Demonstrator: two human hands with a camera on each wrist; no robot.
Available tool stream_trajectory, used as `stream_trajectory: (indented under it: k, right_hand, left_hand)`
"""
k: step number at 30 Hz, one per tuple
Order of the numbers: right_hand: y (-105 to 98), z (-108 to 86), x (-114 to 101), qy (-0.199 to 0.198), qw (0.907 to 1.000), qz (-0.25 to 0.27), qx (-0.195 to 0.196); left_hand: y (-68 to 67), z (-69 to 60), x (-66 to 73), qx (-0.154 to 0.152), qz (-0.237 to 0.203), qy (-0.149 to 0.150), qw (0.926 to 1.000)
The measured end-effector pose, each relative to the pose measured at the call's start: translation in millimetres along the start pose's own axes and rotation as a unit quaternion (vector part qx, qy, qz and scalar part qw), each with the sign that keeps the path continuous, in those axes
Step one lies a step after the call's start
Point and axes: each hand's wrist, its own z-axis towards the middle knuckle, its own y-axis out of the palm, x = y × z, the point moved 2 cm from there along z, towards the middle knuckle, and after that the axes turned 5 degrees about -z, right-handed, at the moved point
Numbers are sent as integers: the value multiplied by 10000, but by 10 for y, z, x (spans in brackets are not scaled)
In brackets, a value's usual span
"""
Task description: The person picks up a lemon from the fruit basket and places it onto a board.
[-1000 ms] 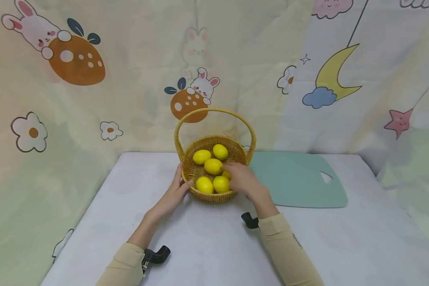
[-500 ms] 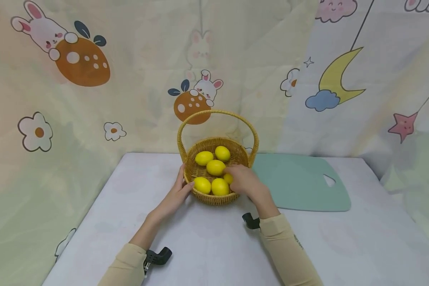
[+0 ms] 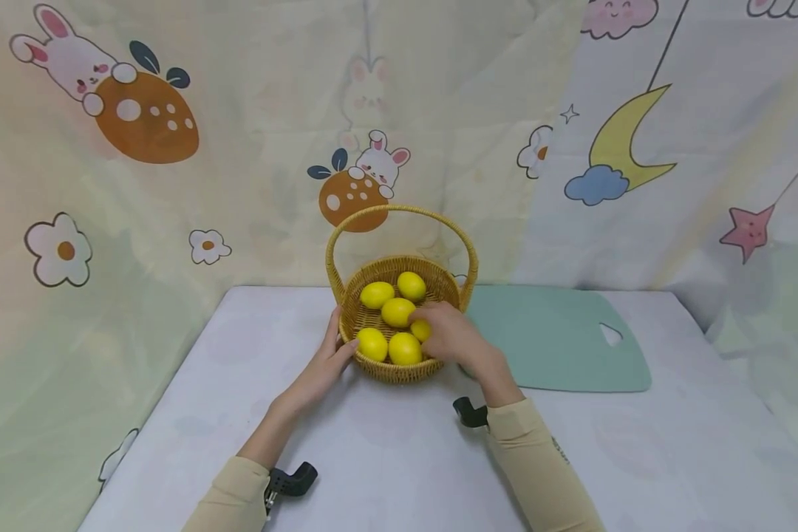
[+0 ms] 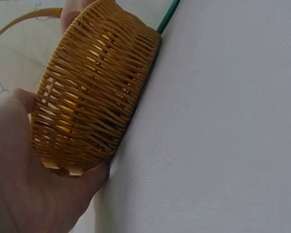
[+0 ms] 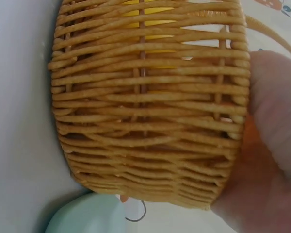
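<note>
Head view: on a white table (image 3: 386, 458), a green cutting board (image 3: 552, 340) is set beside a wicker basket (image 3: 402, 375), gripped by the left hand (image 3: 321, 368); inside, the right hand (image 3: 455, 338) is placed over one of six lemons (image 3: 398, 312), its grip indeterminable.

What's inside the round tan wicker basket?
Six yellow oval lemons show inside the round tan wicker basket; the right hand partly covers one. Patches of woven floor are visible between them. Whatever lies directly beneath the lemons or that hand is hidden.
</note>
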Motion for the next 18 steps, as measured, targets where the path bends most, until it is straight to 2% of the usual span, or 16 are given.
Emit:
stream_trajectory:
  k: [7, 13, 18]
  right_hand:
    - [-102, -92, 45, -45, 9983, 555, 160]
    - [-395, -265, 32, 1, 9909, 1242, 511]
    - [-672, -449, 108, 175, 9810, 1744, 834]
  left_hand:
    - [27, 1, -7, -76, -77, -21, 9999]
    - [13, -18, -5, 36, 91, -65, 9999]
    - [-26, 3, -1, -65, 113, -100, 9999]
